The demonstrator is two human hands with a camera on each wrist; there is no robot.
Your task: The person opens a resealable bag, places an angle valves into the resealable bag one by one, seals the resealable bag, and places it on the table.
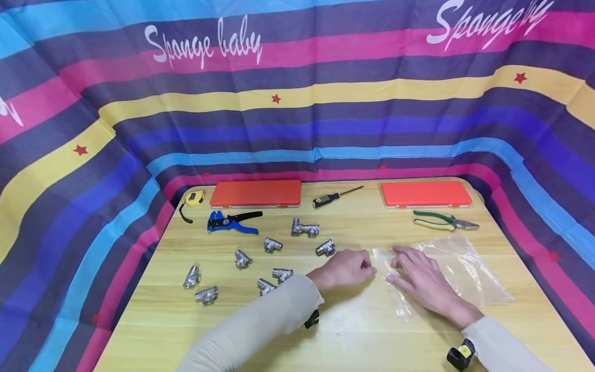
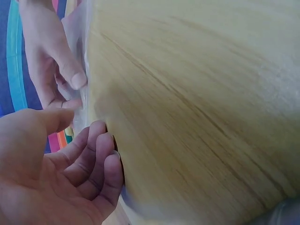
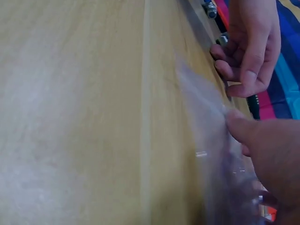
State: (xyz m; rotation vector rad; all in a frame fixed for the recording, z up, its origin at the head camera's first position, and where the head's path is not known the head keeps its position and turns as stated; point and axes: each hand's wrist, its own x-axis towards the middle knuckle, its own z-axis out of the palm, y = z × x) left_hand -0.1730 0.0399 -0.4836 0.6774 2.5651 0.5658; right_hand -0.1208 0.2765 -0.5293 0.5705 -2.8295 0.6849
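Observation:
A clear plastic bag lies flat on the right half of the wooden table. My right hand rests over its left part, thumb and fingers spread apart; in the right wrist view the thumb touches the bag's edge. Just left of the bag, my left hand hovers near the tabletop, its fingers loosely bent. The left wrist view shows nothing between this hand's thumb and fingers. Several metal tee pipe fittings lie scattered to the left, one fitting close behind the left hand.
Along the back lie a yellow tape measure, two red cases, one case on the left and one case on the right, and a screwdriver. Blue wire strippers and green-handled pliers sit in front. Striped cloth surrounds the table.

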